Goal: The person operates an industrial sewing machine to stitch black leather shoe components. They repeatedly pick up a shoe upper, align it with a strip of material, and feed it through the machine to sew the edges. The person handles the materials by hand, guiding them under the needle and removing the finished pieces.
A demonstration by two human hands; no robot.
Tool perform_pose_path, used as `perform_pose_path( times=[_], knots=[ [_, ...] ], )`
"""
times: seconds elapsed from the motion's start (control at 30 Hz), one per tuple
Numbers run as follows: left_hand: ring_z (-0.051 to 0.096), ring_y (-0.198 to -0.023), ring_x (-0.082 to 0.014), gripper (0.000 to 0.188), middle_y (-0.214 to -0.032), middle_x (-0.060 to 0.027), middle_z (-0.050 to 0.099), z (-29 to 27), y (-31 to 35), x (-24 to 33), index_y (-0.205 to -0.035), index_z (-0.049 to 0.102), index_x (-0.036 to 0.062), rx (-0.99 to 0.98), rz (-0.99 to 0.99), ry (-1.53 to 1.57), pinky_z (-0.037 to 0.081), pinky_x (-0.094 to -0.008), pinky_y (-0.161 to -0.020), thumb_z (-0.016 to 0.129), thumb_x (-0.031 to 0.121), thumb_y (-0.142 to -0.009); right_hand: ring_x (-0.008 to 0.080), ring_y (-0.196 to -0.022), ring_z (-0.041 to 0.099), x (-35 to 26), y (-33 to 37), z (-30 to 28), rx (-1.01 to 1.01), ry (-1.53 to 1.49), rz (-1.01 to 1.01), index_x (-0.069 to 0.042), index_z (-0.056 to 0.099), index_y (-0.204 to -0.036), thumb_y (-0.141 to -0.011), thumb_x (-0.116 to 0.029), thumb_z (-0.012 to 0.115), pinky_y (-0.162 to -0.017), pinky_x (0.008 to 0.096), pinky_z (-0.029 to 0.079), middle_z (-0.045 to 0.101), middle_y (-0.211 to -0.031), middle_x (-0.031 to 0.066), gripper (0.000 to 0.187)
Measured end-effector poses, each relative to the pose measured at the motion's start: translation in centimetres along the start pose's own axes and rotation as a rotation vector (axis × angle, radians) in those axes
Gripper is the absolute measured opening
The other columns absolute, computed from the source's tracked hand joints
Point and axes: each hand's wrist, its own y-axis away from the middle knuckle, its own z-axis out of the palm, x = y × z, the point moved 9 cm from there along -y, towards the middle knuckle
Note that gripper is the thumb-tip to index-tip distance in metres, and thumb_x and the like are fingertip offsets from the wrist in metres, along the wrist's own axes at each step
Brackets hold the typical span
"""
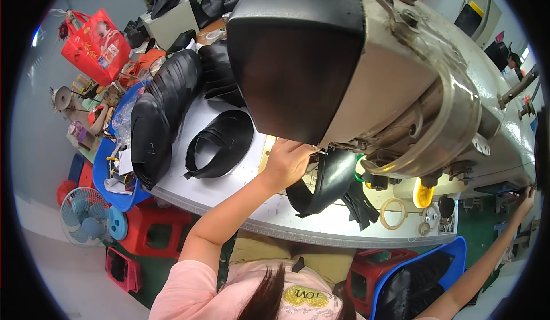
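While pinching left hand (286,162) closed under sewing machine (395,85), cannot tell grip of right hand (526,198).
Placed near black piece (334,178) and machine's right end, respectively.

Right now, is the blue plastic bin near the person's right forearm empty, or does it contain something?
Not empty: black leather-like pieces lie piled inside the blue plastic bin. Its bottom is hidden.

A short dark printed word stands on the gold patch (306,296) of the near pink shirt (240,280). At far left, the red bag (86,48) bears print too small to read.
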Motion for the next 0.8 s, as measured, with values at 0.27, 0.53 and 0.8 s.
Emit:
perform_pose_path(
  times=[0.27, 0.53, 0.8],
  knots=[
    [0.056, -0.080, -0.0258, 0.020, -0.082, -0.0070, 0.061, -0.5, -0.4, 0.7, -0.074, 0.061, 0.0030, 0.019, 0.037, -0.068, 0.044, -0.0343, -0.069, 0.061, -0.011, -0.060, 0.0079, -0.061, 0.041, -0.5, 15.5, 6.6, 0.083, -0.074, -0.236, -0.002, 0.058, -0.108, -0.090, -0.023, 0.048, -0.052, 0.0228, 0.035, 0.058, -0.094, 0.0026, 0.029],
    [0.057, -0.075, -0.0252, 0.017, -0.077, -0.0069, 0.061, -0.5, -0.4, 0.5, -0.071, 0.060, 0.0023, 0.052, 0.033, -0.043, 0.044, -0.0332, -0.066, 0.061, -0.011, -0.061, 0.0264, -0.091, 0.059, -19.6, 32.1, 8.9, -0.278, -0.145, -0.617, 0.002, 0.060, -0.093, -0.082, 0.002, 0.044, -0.081, 0.0326, 0.046, 0.061, -0.098, 0.0130, 0.019],
    [0.056, -0.077, -0.0242, 0.018, -0.080, -0.0060, 0.060, -0.8, -0.2, 1.5, -0.074, 0.061, 0.0046, 0.021, 0.095, -0.062, 0.045, -0.0320, -0.062, 0.064, -0.009, -0.062, 0.0287, -0.092, 0.059, -19.6, 33.2, 9.6, -0.277, -0.135, -0.598, 0.002, 0.058, -0.088, -0.076, 0.012, 0.042, -0.082, 0.0354, 0.046, 0.062, -0.095, 0.0142, 0.022]
  ],
)
